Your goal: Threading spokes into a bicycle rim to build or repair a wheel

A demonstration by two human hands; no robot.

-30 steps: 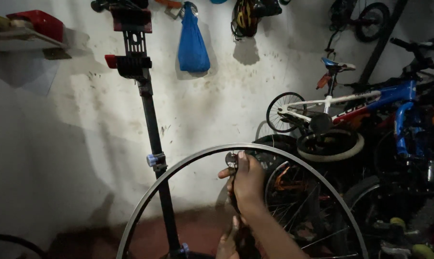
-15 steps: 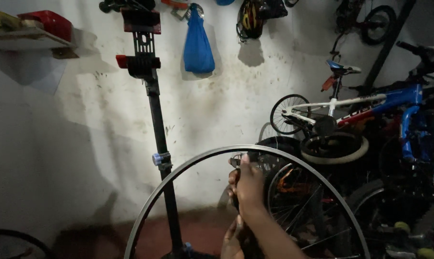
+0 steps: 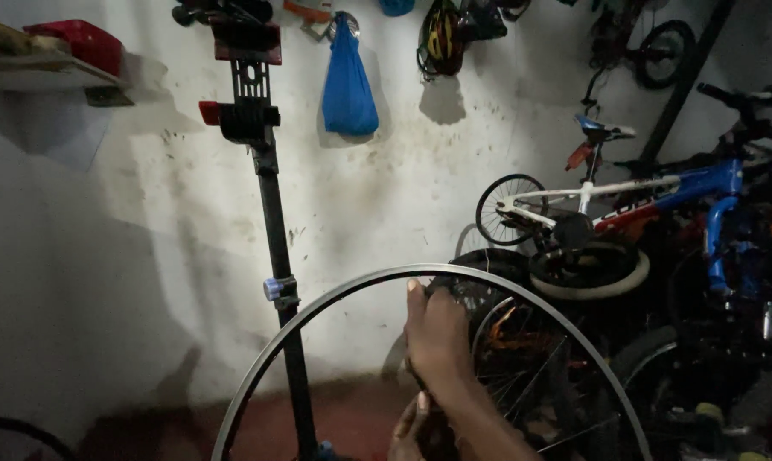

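A bare bicycle wheel rim [image 3: 335, 294] stands upright in the lower middle of the view, its silver arc curving from the bottom left up over the top and down to the bottom right. The right hand [image 3: 435, 333] reaches up inside the arc, fingers closed on the rim at its top beside a small dark part that is too dim to identify. The left hand [image 3: 410, 427] sits low at the bottom edge, just under the right forearm; only a few fingertips show, so I cannot tell whether it grips anything. Behind the rim stands a black repair stand [image 3: 275, 256] with a red clamp. A blue bag [image 3: 348, 90] hangs on the white wall, and a blue and white bicycle [image 3: 625, 192] leans at right.
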